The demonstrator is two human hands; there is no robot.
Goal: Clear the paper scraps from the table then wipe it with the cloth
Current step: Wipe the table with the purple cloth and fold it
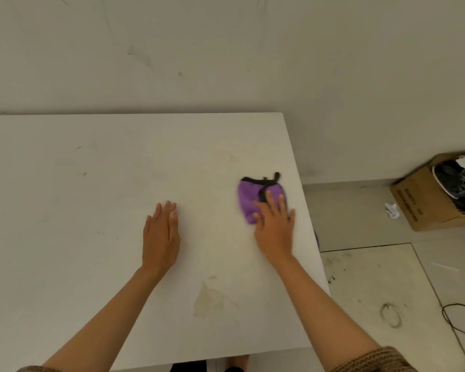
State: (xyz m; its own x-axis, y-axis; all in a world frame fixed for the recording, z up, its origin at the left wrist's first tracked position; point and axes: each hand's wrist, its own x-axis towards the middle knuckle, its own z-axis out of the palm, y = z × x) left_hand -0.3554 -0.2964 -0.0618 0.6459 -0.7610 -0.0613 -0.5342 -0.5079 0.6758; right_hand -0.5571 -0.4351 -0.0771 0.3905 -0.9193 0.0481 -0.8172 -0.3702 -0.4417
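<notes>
A purple cloth with black trim lies on the white table near its right edge. My right hand presses flat on the cloth's near part, fingers spread. My left hand rests flat on the bare tabletop to the left of the cloth, fingers together, holding nothing. No paper scraps show on the tabletop. One crumpled white paper scrap lies on the floor to the right.
A cardboard box full of dark cables stands on the floor at the right by the wall. A black cable loops over the floor tiles at lower right. The table's right edge runs just beside my right hand.
</notes>
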